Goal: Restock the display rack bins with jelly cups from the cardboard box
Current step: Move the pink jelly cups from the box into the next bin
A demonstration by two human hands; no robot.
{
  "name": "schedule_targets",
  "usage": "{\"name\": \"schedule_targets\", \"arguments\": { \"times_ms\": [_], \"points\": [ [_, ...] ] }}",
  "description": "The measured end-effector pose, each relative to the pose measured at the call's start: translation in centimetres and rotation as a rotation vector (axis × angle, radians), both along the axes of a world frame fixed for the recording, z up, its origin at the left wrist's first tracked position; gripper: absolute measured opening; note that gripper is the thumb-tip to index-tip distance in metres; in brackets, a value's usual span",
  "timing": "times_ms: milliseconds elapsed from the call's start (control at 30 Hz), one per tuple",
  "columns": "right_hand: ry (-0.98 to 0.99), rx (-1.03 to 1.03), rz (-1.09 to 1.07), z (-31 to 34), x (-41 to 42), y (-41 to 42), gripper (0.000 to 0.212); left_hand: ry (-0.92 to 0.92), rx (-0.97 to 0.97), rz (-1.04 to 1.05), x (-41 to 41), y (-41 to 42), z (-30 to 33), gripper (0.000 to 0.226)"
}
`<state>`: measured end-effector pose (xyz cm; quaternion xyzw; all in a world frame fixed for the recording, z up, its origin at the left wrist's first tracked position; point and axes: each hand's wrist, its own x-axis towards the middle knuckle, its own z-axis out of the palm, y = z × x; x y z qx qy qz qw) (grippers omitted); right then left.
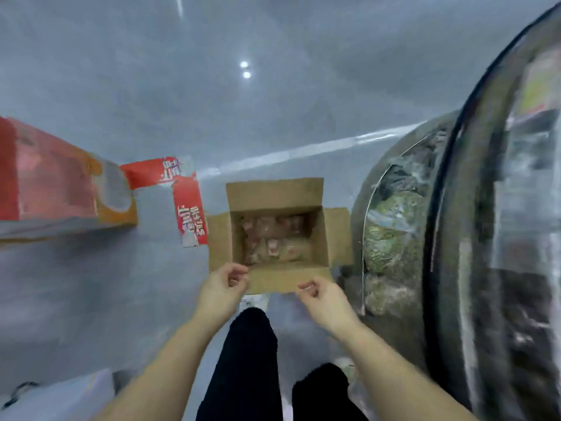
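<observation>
jelly cups (pixel 274 238) lie at bottom of open cardboard box (pixel 321 235) on grey floor (pixel 121 284), just beyond the fingertips; blurred, count n/a. box flaps folded out on all 4 sides. left hand (pixel 223 285): fingers curled, thumb + forefinger close together at near-left corner of the near flap; whether they pinch the flap or just touch it, can't tell. right hand (pixel 323 294): fingers loosely curled, tips just short of near flap's right end, holding nothing visible. display rack (pixel 455 238) w/ bagged goods to the right of right-hand fingers. red cartons (pixel 60 189) and red printed strips (pixel 189 208) left of and beyond left-hand fingers. black trouser legs (pixel 249 360) below both wrists.
</observation>
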<state>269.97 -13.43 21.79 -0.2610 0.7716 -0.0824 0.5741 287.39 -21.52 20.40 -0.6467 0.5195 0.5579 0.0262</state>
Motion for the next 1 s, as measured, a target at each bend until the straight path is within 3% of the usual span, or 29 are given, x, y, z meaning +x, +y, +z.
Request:
{"name": "schedule_targets", "arguments": {
  "times_ms": [200, 300, 433, 533, 633, 800, 900, 1000],
  "points": [
    [0.218, 0.175, 0.18, -19.1, -4.0, -5.7, 0.024, -0.079, 0.109, -0.107, -3.5, -5.5, -16.9, 0.022],
    [0.221, 0.167, 0.292, -26.8, -4.0, -7.5, 0.036, -0.149, 0.111, -0.194, -5.3, -6.3, -25.9, 0.033],
    [0.211, 0.256, 0.578, -34.3, -2.7, -7.5, 0.04, -0.306, 0.144, -0.427, -7.2, -5.4, -35.8, 0.065],
    [0.184, 0.319, 0.666, -37.7, -2.2, -7.0, 0.056, -0.384, 0.158, -0.582, -8.4, -4.2, -39.9, 0.067],
    [0.206, 0.327, 0.591, -40.2, -2.0, -8.1, 0.061, -0.374, 0.13, -0.608, -9.1, -4.3, -42.2, 0.061],
    [0.275, 0.346, 0.492, -41.6, -2.4, -8.8, 0.039, -0.361, 0.023, -0.573, -8.8, -4.8, -42.9, 0.051],
    [0.218, 0.271, 0.254, -38.5, -2.8, -8.2, 0.043, -0.273, 0.043, -0.364, -8.2, -5.1, -39.2, 0.059],
    [0.031, 0.04, -0.265, -31.3, -1.3, -7.0, 0.043, -0.087, 0.009, -0.067, -7.2, -5.4, -31.3, 0.061]
  ]
}}
